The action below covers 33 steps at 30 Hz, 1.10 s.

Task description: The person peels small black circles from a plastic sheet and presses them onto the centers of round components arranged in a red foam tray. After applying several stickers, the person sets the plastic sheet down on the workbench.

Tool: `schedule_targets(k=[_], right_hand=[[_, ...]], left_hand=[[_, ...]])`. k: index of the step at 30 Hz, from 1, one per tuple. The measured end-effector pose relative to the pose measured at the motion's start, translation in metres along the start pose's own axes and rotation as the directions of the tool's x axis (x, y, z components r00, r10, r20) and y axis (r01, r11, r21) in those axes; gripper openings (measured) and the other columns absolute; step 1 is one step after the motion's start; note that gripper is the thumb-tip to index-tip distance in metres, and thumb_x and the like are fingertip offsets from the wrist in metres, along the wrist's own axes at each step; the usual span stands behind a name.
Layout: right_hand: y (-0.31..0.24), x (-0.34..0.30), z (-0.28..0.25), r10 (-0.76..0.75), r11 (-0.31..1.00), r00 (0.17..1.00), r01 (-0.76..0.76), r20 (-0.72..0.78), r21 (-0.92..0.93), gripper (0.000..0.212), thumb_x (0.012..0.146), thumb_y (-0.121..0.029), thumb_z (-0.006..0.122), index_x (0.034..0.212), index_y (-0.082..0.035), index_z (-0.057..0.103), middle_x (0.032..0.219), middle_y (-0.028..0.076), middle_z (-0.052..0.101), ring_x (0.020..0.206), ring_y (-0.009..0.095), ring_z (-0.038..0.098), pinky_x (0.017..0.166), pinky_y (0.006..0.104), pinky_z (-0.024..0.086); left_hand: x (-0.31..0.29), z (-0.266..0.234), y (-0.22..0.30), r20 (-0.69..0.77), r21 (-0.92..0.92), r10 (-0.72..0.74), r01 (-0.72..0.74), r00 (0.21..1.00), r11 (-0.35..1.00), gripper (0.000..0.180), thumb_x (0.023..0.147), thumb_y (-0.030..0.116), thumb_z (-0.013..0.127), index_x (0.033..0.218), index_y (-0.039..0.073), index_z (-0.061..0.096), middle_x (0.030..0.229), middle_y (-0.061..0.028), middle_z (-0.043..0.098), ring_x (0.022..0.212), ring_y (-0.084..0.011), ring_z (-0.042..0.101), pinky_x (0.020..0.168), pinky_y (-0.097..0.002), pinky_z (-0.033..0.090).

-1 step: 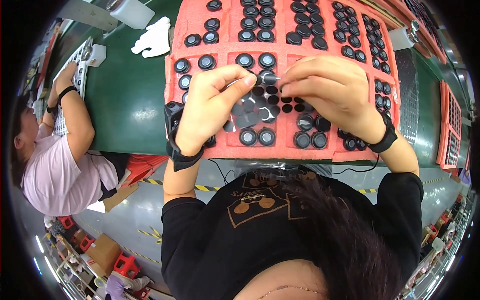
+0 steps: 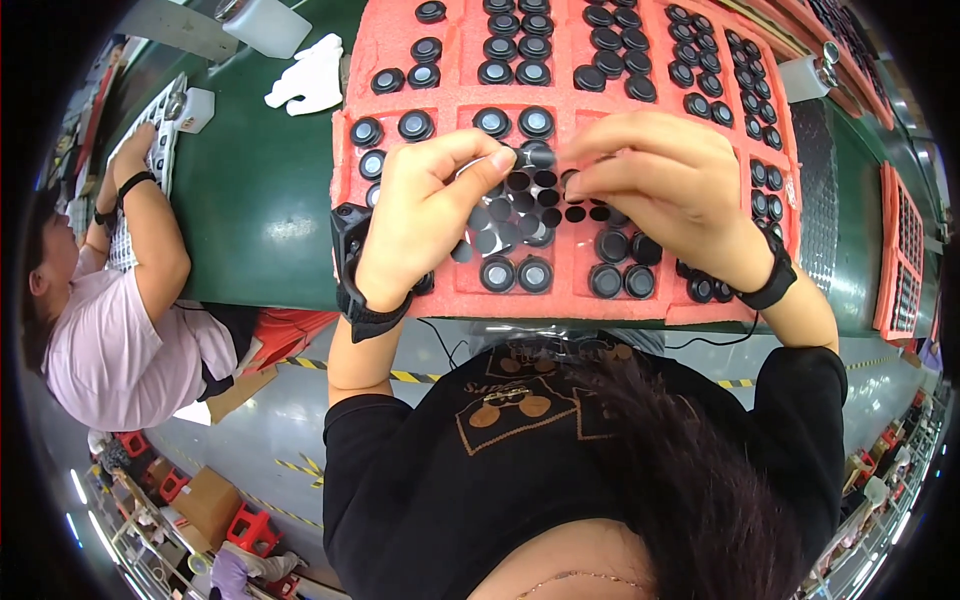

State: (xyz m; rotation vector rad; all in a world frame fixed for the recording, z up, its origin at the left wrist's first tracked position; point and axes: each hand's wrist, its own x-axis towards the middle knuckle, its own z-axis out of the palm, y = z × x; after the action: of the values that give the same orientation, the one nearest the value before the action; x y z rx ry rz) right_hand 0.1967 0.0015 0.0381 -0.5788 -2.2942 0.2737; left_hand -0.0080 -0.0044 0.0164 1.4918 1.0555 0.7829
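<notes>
Between the thumb and bent forefinger of my left hand (image 2: 425,200) is a clear sheet of black round stickers (image 2: 512,220), which hangs over a pink foam tray (image 2: 562,60). My right hand (image 2: 665,180) is at the sheet's right edge, thumb and fingers drawn together and partly blurred. Something small and dark shows at those fingertips, too unclear to name. Beneath both hands the tray's compartments hold black round parts (image 2: 533,274), several with a grey disc on top. My hands cover some of these parts.
A white glove (image 2: 308,75) lies on the green table (image 2: 250,200) left of the tray. Bottles with metal tops stand near it (image 2: 195,112) and at the tray's far right (image 2: 805,77). At the left a co-worker (image 2: 110,310) reaches over a white tray. Another pink tray (image 2: 900,250) is at the right.
The fingers of my right hand have shifted slightly beside the sheet and are more blurred. The sheet has tilted a little; my left hand keeps its pinch.
</notes>
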Motion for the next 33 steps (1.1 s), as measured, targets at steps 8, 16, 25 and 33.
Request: schedule_targets(k=[8,16,25,33], right_hand=[[-0.005,0.008,0.012,0.473,0.830,0.876,-0.478,0.091,0.289,0.020,0.065,0.002,0.063,0.084,-0.002,0.060,0.086,0.009,0.060,0.070,0.016,0.060,0.057,0.0224,0.048],[0.001,0.000,0.011,0.067,0.996,0.998,-0.066,-0.012,0.065,0.035,0.065,0.005,0.062,0.099,-0.003,0.058,0.084,0.006,0.061,0.073,0.017,0.060,0.065,0.0251,0.049],[-0.012,0.013,0.015,0.319,0.922,0.947,-0.318,0.033,0.222,0.061,0.061,0.007,0.061,0.118,-0.007,0.044,0.108,0.007,0.053,0.084,0.019,0.057,0.075,0.0277,0.045],[-0.014,0.019,0.017,0.261,0.950,0.962,-0.272,0.084,0.156,0.064,0.061,0.009,0.058,0.120,-0.011,0.042,0.112,0.009,0.051,0.093,0.025,0.053,0.075,0.0301,0.046]], left_hand=[[0.001,0.000,0.000,0.003,0.052,0.050,-0.050,0.999,0.997,0.013,0.079,0.012,0.054,0.077,0.000,0.058,0.051,0.0019,0.048,0.048,-0.0027,0.041,0.043,-0.0194,0.033],[0.002,0.008,-0.008,0.001,0.113,0.093,-0.093,0.996,0.989,0.017,0.081,0.015,0.052,0.075,0.000,0.057,0.049,-0.0026,0.047,0.045,-0.0058,0.041,0.042,-0.0216,0.033],[0.002,0.012,-0.001,0.040,0.271,0.201,-0.204,0.979,0.941,0.019,0.083,0.014,0.047,0.072,0.000,0.054,0.046,-0.0083,0.045,0.041,-0.0176,0.046,0.040,-0.0283,0.035],[0.003,0.014,-0.008,0.003,0.295,0.254,-0.244,0.967,0.924,0.018,0.083,0.014,0.046,0.074,0.000,0.054,0.049,-0.0135,0.047,0.045,-0.0258,0.050,0.042,-0.0311,0.037]])
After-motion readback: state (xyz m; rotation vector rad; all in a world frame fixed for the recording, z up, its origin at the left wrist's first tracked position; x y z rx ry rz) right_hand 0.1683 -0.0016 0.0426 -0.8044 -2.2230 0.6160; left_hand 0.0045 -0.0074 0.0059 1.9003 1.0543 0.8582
